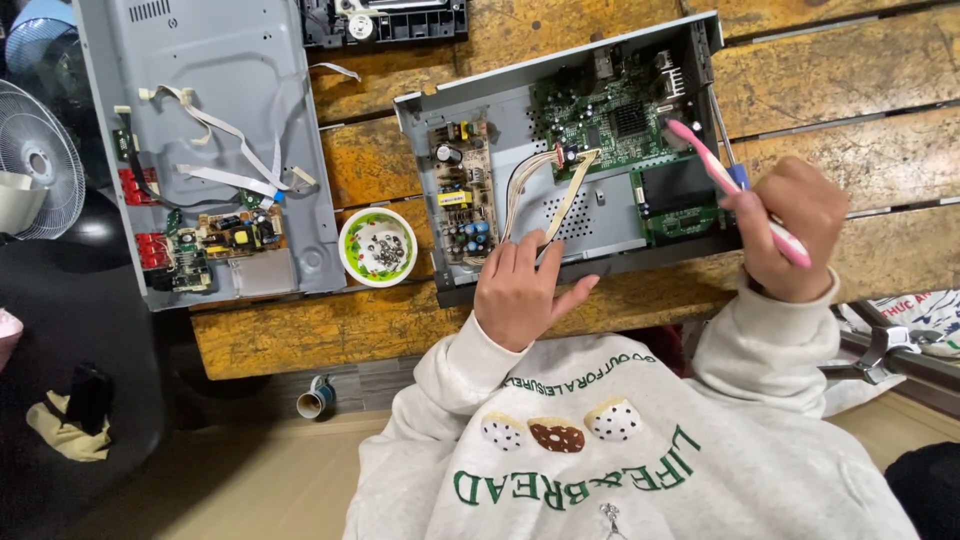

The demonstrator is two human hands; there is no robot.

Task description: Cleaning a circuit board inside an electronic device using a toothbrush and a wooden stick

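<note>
Open grey metal chassis (600, 215) of a disc-player-type unit sits on the worn wooden plank table (860, 80), centre frame. Inside: green main circuit board (610, 115) at 12 o'clock, tan power-supply board (462, 190) at 9 o'clock, beige flat ribbon cables (560, 190) running between them.

Left hand (520, 295) rests on the chassis front edge at 6 o'clock, fingers loosely spread, fingertips touching the ribbon cables and the power board's lower end; grips nothing.

Right hand (790, 230) at 3 o'clock of the chassis, fist pressed around a pink-and-white toothbrush (730, 185), head end over the green board's right edge. A thin blue-handled tool (728, 150) is in the same hand or just behind it; can't tell which.

9 o'clock of the chassis: small green-rimmed white bowl of screws (378, 247). Further left: second grey chassis (215, 140) with white ribbon cables, boards at its lower edge. White fan (35, 160) at far left.
</note>
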